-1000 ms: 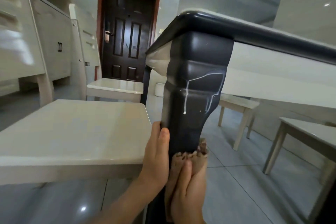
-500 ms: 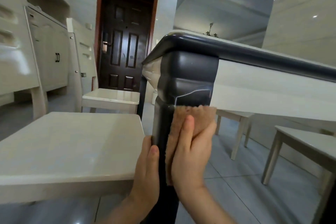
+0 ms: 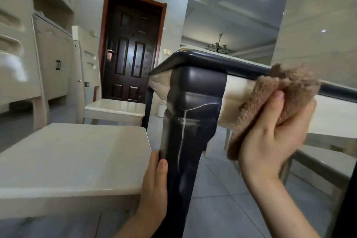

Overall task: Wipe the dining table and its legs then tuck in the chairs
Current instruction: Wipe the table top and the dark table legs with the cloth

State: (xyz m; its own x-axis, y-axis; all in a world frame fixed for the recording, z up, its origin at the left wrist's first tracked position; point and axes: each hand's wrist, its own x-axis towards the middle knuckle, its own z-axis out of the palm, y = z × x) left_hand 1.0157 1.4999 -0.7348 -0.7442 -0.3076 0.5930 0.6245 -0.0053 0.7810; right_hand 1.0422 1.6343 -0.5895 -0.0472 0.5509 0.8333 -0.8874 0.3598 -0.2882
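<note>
The dining table's black corner leg [image 3: 190,121] fills the middle of the head view, with white drip streaks running down it. The dark table rim [image 3: 204,61] runs off to the right above a cream apron. My left hand [image 3: 154,185] grips the leg's left side low down. My right hand [image 3: 270,135] is off the leg, held up to its right in front of the apron, closed on a fluffy brown cloth [image 3: 278,98]. A cream chair seat [image 3: 73,158] stands close on the left, pulled out from the table.
A second cream chair [image 3: 114,108] stands behind the first, near a dark wooden door [image 3: 131,67]. More chairs [image 3: 324,162] sit under the table's right side. Cream cabinets [image 3: 48,60] line the left wall. The floor is grey tile.
My right hand wiped the cloth up the leg from low down, then lifted off it to the right. The view tilted upward. My left hand stayed on the leg.
</note>
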